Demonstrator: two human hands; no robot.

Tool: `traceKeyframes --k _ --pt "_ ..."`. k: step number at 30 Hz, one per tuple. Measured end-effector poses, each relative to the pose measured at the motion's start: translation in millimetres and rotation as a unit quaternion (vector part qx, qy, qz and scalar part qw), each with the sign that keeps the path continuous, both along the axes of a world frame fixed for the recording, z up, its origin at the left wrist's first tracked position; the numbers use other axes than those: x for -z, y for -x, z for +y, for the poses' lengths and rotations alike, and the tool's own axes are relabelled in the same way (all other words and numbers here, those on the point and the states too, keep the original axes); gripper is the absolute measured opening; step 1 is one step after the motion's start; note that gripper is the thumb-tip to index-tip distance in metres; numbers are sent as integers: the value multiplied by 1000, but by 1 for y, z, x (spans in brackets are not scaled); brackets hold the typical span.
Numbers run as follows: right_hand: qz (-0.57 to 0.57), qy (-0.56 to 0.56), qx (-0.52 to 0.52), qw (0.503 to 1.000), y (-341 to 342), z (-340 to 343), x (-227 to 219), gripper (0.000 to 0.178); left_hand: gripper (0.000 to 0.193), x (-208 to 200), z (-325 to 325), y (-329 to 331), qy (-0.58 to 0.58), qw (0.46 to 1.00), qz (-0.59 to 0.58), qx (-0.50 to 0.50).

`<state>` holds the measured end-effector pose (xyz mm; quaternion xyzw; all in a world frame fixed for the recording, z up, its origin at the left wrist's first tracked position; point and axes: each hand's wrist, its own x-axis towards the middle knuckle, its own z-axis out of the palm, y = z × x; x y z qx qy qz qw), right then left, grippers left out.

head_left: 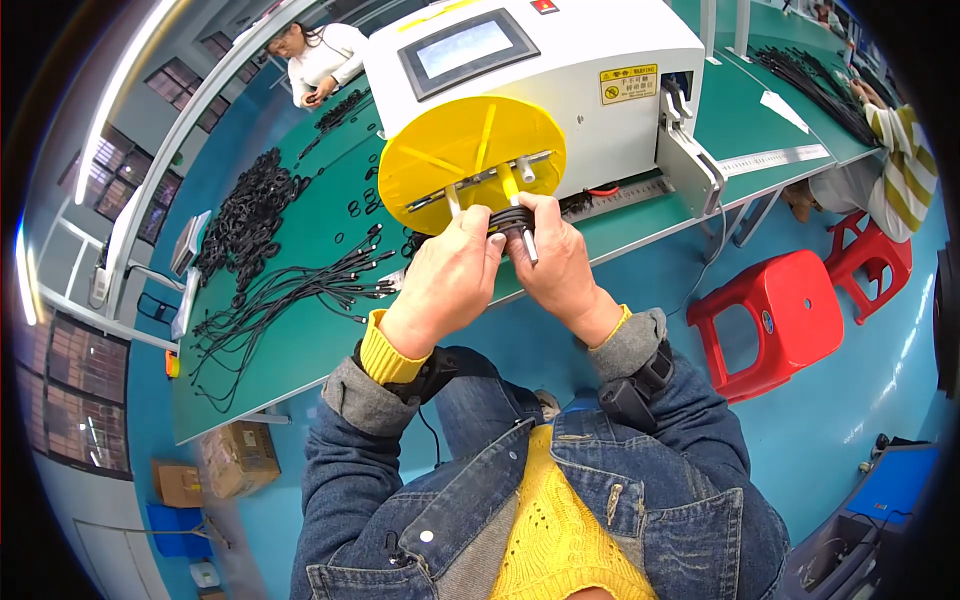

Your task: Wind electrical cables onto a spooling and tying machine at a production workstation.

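Note:
A coiled black cable [508, 220] sits around the pegs in front of the yellow disc [425, 150] of a white winding machine [610, 100]. On its left side, my left hand [452, 265] is closed on the coil, thumb and fingers pressed together. From the right, my right hand [558, 260] grips the same coil, its index finger near the yellow peg [507, 183]. A bare metal peg end [530, 248] sticks out below the coil between the hands. Parts of the cable are hidden behind my fingers.
Straight black cables [300, 290] and a heap of coiled cables [250, 220] lie left on the green table [225, 370]. Red stools [780, 320] stand right, cardboard boxes [238, 460] below left. Two people [330, 60] work farther off. A steel ruler [775, 160] lies right of the machine.

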<state>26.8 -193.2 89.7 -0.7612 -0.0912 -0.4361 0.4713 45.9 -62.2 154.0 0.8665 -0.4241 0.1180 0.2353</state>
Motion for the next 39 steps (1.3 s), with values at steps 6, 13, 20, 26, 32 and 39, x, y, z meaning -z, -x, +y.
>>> traceKeyframes --k 6,13,20,26,32,39 --pt "34 20 0 999 40 0 3 29 15 4 -2 42 -16 1000 -4 -24" --pt "273 186 -117 937 72 -15 69 20 25 65 15 59 -137 948 287 -30" --pt "243 112 -231 935 75 -7 83 18 48 107 11 48 271 571 775 20" --pt "312 166 -201 914 76 -2 100 21 47 88 11 53 84 630 771 -44" --pt "278 225 -226 906 78 -6 103 22 44 97 12 57 38 617 784 -52" --pt "304 338 -221 863 75 -1 103 21 34 129 21 37 -143 689 705 89"
